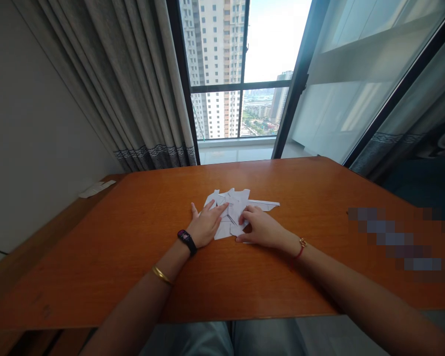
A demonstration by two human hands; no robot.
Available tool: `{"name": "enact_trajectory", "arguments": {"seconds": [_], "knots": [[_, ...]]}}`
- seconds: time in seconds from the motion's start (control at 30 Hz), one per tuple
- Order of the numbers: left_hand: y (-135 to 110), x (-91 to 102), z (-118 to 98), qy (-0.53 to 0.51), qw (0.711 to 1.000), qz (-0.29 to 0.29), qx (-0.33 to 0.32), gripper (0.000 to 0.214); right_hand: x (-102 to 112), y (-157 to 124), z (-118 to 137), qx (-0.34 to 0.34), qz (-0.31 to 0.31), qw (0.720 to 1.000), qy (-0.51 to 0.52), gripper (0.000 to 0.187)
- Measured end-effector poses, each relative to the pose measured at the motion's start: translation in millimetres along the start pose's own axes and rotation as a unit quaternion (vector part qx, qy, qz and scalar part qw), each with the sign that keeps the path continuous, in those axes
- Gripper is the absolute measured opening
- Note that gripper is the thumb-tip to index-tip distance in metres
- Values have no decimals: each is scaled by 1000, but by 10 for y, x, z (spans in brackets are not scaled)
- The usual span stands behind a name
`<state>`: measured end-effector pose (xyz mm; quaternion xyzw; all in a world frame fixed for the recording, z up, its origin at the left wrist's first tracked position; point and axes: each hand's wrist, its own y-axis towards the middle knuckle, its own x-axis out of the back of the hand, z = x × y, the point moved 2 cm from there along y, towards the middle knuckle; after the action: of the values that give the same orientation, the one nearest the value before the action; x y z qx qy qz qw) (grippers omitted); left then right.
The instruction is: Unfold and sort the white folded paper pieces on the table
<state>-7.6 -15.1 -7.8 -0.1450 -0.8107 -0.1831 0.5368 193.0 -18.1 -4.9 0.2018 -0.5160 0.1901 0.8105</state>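
A loose pile of white torn paper pieces (228, 210) lies on the brown wooden table (141, 277), several of them overlapping with ragged edges. My left hand (204, 223) rests on the left side of the pile, fingers spread and holding nothing. On the pile's right side, my right hand (261, 226) has its fingers curled around the edge of a torn piece of paper, with the thumb on the near side. A long narrow strip of paper (265, 204) sticks out to the right, just beyond that hand.
A flat whitish item (97, 188) sits on the ledge at the table's far left. Grey curtains (141, 89) hang beside a window (241, 89) behind the table. A blurred, pixelated patch (396, 240) covers something at the right.
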Motion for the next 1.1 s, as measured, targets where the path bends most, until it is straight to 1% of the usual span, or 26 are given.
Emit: {"name": "enact_trajectory", "arguments": {"seconds": [0.03,0.1,0.17,0.23,0.3,0.37,0.43,0.47,0.53,0.57,0.63,0.7,0.73,0.8,0.83,0.87,0.93,0.97,1.0,1.03,1.07,1.1], "knots": [[-4,-6,-12,11,1000,12,-4,52,-16,0,-6,1,13,1000,14,44],[-11,-11,-19,31,999,10,-4,56,-10,7,-70,3,21,999,37,49],[-13,-18,-1,37,999,1,3,61,32,18,-164,1,-3,999,38,55],[-6,-23,36,29,999,-12,12,63,79,26,-246,-2,-31,999,23,49],[7,-12,76,2,999,-43,16,61,108,24,-289,-4,-40,999,2,42],[16,22,110,-47,994,-98,26,55,122,14,-282,-6,-54,998,-11,43],[17,64,131,-104,983,-149,38,52,129,3,-231,-6,-105,994,-7,44],[14,82,134,-128,977,-165,41,51,127,-1,-196,-5,-138,990,8,41],[7,101,124,-153,972,-174,33,46,95,5,-127,-8,-185,980,71,37],[4,101,114,-156,973,-169,25,43,63,16,-100,-14,-192,975,112,38],[-4,88,90,-145,977,-157,14,32,-22,50,-69,-33,-182,964,190,43],[-15,75,60,-113,982,-150,3,23,-102,88,-64,-51,-173,953,244,46],[-21,75,39,-91,984,-150,-7,19,-133,106,-69,-56,-170,948,264,44],[-37,95,-11,-53,985,-161,-35,14,-169,135,-81,-61,-156,938,302,34],[-45,113,-34,-50,982,-174,-44,14,-171,142,-86,-64,-153,933,320,27],[-51,132,-52,-63,979,-190,-45,16,-159,142,-88,-64,-161,926,335,22],[-56,154,-71,-142,967,-210,-13,22,-106,116,-74,-54,-215,915,338,13],[-52,144,-76,-206,958,-198,17,26,-75,92,-53,-43,-253,910,325,11],[-46,115,-85,-280,945,-164,48,30,-48,63,-21,-28,-287,909,302,11],[-40,72,-103,-360,923,-114,76,32,-30,34,22,-9,-310,910,274,13],[-37,21,-129,-438,891,-58,98,35,-20,8,75,16,-319,915,246,17],[-36,-26,-161,-511,852,-14,113,36,-17,-14,131,48,-315,922,221,21]]}}
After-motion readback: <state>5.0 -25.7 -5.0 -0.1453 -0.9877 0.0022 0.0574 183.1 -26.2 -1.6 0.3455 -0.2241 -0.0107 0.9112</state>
